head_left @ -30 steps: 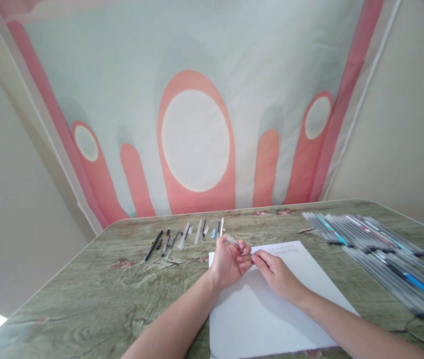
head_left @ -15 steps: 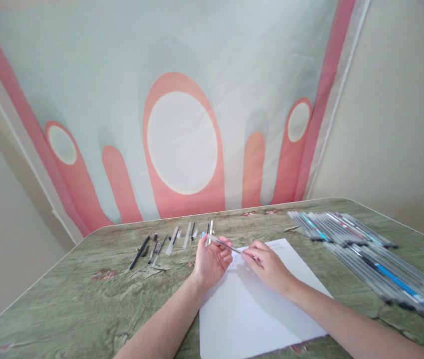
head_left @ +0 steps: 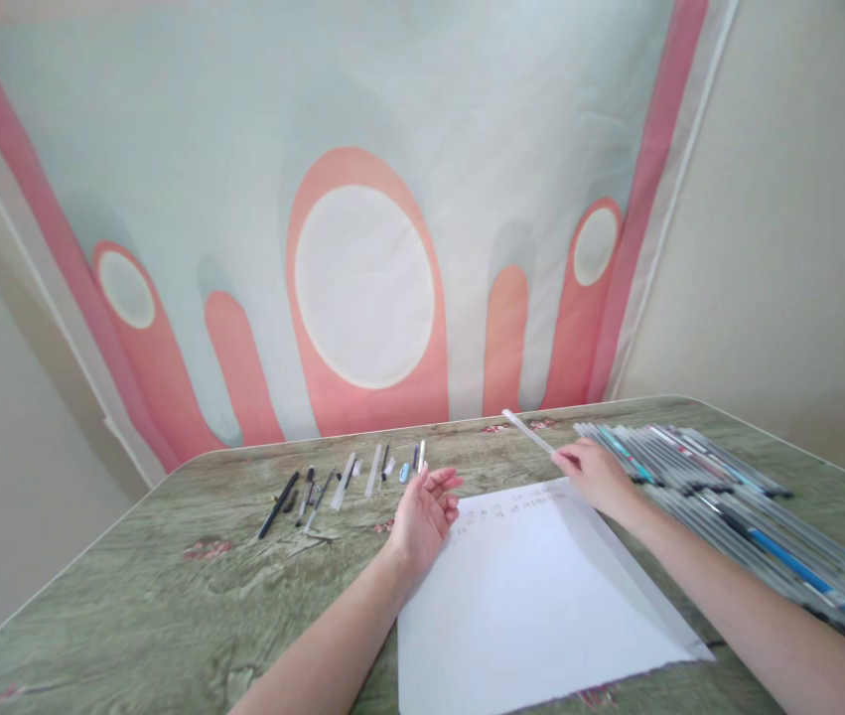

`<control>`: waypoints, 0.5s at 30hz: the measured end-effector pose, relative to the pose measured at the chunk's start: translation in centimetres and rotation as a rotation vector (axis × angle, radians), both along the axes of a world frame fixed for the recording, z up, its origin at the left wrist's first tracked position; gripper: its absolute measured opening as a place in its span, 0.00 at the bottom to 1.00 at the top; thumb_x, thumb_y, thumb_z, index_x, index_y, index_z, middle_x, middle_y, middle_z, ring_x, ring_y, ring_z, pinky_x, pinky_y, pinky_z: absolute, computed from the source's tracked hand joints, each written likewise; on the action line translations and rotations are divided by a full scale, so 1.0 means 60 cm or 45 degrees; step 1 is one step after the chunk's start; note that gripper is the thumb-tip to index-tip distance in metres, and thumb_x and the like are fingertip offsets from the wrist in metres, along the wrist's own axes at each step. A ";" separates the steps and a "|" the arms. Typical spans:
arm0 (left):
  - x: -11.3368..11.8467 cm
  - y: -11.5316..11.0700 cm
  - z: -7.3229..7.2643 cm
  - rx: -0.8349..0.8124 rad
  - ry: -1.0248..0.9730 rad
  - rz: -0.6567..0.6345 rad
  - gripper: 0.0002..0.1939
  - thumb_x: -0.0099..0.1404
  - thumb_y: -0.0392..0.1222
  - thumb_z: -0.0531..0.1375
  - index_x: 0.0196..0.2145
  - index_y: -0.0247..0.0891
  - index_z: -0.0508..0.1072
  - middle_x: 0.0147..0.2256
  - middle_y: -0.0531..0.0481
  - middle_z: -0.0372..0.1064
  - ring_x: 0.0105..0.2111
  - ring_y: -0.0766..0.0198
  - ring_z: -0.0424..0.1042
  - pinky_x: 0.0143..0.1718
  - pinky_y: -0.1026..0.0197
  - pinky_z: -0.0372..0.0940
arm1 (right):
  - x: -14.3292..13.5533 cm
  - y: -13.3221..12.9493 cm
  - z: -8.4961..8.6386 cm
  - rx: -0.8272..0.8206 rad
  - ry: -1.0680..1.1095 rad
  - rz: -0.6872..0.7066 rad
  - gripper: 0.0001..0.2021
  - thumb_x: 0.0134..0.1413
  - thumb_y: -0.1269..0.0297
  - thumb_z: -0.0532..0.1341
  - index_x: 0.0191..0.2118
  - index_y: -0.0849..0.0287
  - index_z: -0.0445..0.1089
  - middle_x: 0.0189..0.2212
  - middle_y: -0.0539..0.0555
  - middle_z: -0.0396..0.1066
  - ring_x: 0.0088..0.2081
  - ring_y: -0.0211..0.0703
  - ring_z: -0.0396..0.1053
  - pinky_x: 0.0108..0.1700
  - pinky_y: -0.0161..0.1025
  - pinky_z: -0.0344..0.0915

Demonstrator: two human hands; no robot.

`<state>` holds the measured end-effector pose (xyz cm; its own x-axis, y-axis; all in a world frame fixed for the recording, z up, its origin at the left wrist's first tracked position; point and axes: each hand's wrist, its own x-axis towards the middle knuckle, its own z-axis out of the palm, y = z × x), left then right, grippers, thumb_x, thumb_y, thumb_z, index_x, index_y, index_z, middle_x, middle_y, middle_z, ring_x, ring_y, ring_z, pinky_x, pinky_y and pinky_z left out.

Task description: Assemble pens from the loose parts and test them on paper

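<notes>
My right hand (head_left: 595, 475) is closed on one end of a slim translucent pen (head_left: 528, 431), whose far end points up and left over the table's back part. Below that hand lies the top right corner of a white sheet of paper (head_left: 526, 606), with rows of small handwriting along its top. My left hand (head_left: 426, 516) rests palm up at the sheet's left edge, fingers loosely spread and holding nothing. Just beyond its fingertips are a small light-blue piece (head_left: 404, 473) and a white stick-like piece (head_left: 422, 455).
On the right lie rows of grey translucent pens (head_left: 660, 459), with a blue one (head_left: 786, 556) among them. Black pens (head_left: 278, 504), caps and clear tubes (head_left: 372, 470) are spread at the back left. The wood-patterned table (head_left: 169, 596) meets a coloured cloth backdrop (head_left: 362, 417).
My right hand has moved right with the pen, away from my left hand, toward the pen rows. The left hand has stayed almost in place. More handwriting on the sheet now shows.
</notes>
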<state>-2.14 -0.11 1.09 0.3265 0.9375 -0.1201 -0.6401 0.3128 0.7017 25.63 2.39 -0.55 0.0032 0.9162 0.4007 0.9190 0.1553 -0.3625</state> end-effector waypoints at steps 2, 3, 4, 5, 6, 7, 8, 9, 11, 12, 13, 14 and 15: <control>0.001 0.002 -0.007 0.035 0.024 0.035 0.12 0.56 0.46 0.57 0.33 0.33 0.67 0.27 0.51 0.63 0.20 0.75 0.58 0.20 0.69 0.54 | 0.043 0.013 -0.011 -0.065 -0.158 -0.190 0.15 0.54 0.64 0.50 0.29 0.61 0.72 0.28 0.58 0.67 0.31 0.43 0.66 0.37 0.38 0.59; 0.001 0.002 -0.010 0.057 0.041 0.053 0.10 0.55 0.43 0.59 0.31 0.33 0.67 0.24 0.54 0.61 0.19 0.75 0.57 0.20 0.70 0.52 | 0.062 0.017 -0.016 -0.107 -0.225 -0.272 0.15 0.54 0.64 0.50 0.30 0.61 0.72 0.29 0.59 0.68 0.32 0.44 0.67 0.37 0.39 0.59; 0.001 0.003 -0.012 0.081 0.059 0.066 0.08 0.54 0.41 0.60 0.28 0.34 0.66 0.22 0.55 0.59 0.18 0.76 0.56 0.19 0.70 0.51 | 0.078 0.019 -0.020 -0.153 -0.281 -0.354 0.14 0.54 0.64 0.50 0.30 0.62 0.72 0.30 0.60 0.68 0.32 0.45 0.67 0.37 0.39 0.59; 0.002 0.004 -0.014 0.102 0.075 0.074 0.08 0.53 0.40 0.61 0.27 0.34 0.65 0.21 0.56 0.58 0.18 0.76 0.55 0.19 0.70 0.50 | 0.092 0.019 -0.024 -0.199 -0.325 -0.407 0.14 0.54 0.64 0.50 0.30 0.63 0.72 0.31 0.62 0.68 0.33 0.46 0.68 0.37 0.40 0.59; 0.002 0.004 -0.016 0.121 0.088 0.076 0.09 0.52 0.39 0.62 0.25 0.34 0.63 0.20 0.57 0.57 0.17 0.77 0.54 0.18 0.70 0.49 | 0.102 0.019 -0.028 -0.230 -0.351 -0.450 0.14 0.54 0.64 0.50 0.30 0.64 0.72 0.32 0.63 0.68 0.33 0.47 0.68 0.37 0.40 0.59; 0.002 0.004 -0.017 0.134 0.096 0.075 0.10 0.51 0.40 0.62 0.24 0.35 0.62 0.20 0.58 0.56 0.17 0.77 0.53 0.18 0.70 0.49 | 0.110 0.018 -0.030 -0.244 -0.362 -0.474 0.14 0.54 0.65 0.50 0.31 0.65 0.71 0.33 0.64 0.68 0.34 0.48 0.68 0.36 0.40 0.59; 0.002 0.005 -0.018 0.140 0.102 0.071 0.11 0.51 0.40 0.62 0.23 0.35 0.62 0.19 0.58 0.56 0.17 0.77 0.53 0.18 0.70 0.48 | 0.115 0.016 -0.032 -0.252 -0.368 -0.488 0.14 0.54 0.65 0.50 0.31 0.66 0.71 0.33 0.65 0.67 0.34 0.49 0.68 0.36 0.40 0.59; 0.002 0.005 -0.018 0.143 0.107 0.068 0.12 0.51 0.41 0.62 0.23 0.35 0.61 0.19 0.58 0.56 0.16 0.77 0.53 0.18 0.69 0.48 | 0.117 0.015 -0.034 -0.252 -0.368 -0.493 0.15 0.55 0.65 0.50 0.32 0.67 0.71 0.34 0.66 0.67 0.34 0.49 0.69 0.36 0.41 0.59; 0.002 0.004 -0.018 0.151 0.117 0.064 0.13 0.51 0.41 0.62 0.22 0.35 0.60 0.19 0.58 0.55 0.16 0.77 0.52 0.18 0.69 0.48 | 0.118 0.013 -0.035 -0.248 -0.366 -0.496 0.15 0.56 0.65 0.49 0.34 0.68 0.70 0.34 0.67 0.67 0.35 0.50 0.69 0.36 0.41 0.59; 0.002 0.004 -0.018 0.155 0.123 0.063 0.13 0.51 0.42 0.62 0.22 0.35 0.60 0.19 0.58 0.55 0.16 0.77 0.52 0.18 0.69 0.48 | 0.118 0.012 -0.036 -0.248 -0.365 -0.500 0.15 0.56 0.65 0.49 0.35 0.68 0.70 0.34 0.67 0.67 0.35 0.51 0.69 0.36 0.41 0.59; 0.002 0.004 -0.018 0.158 0.127 0.064 0.13 0.52 0.42 0.62 0.21 0.35 0.60 0.19 0.58 0.55 0.16 0.77 0.52 0.18 0.69 0.48 | 0.116 0.012 -0.035 -0.251 -0.363 -0.503 0.15 0.56 0.65 0.49 0.35 0.68 0.69 0.33 0.67 0.67 0.36 0.52 0.69 0.36 0.42 0.59; 0.002 0.003 -0.018 0.162 0.131 0.065 0.13 0.52 0.42 0.62 0.21 0.35 0.59 0.19 0.58 0.55 0.16 0.77 0.52 0.18 0.69 0.48 | 0.114 0.012 -0.034 -0.259 -0.360 -0.510 0.14 0.55 0.65 0.49 0.36 0.68 0.69 0.33 0.67 0.67 0.36 0.52 0.69 0.36 0.42 0.59; 0.002 0.002 -0.017 0.166 0.135 0.066 0.14 0.52 0.42 0.62 0.21 0.35 0.59 0.19 0.58 0.55 0.16 0.77 0.52 0.18 0.69 0.48 | 0.113 0.011 -0.033 -0.266 -0.355 -0.517 0.14 0.55 0.65 0.49 0.36 0.68 0.69 0.33 0.67 0.67 0.36 0.53 0.69 0.36 0.43 0.59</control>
<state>-1.99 0.03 0.06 0.2690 0.9628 -0.0278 -0.5735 0.1833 0.7984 32.39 3.06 -2.53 0.2932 0.9237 0.2464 0.9560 -0.2818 -0.0811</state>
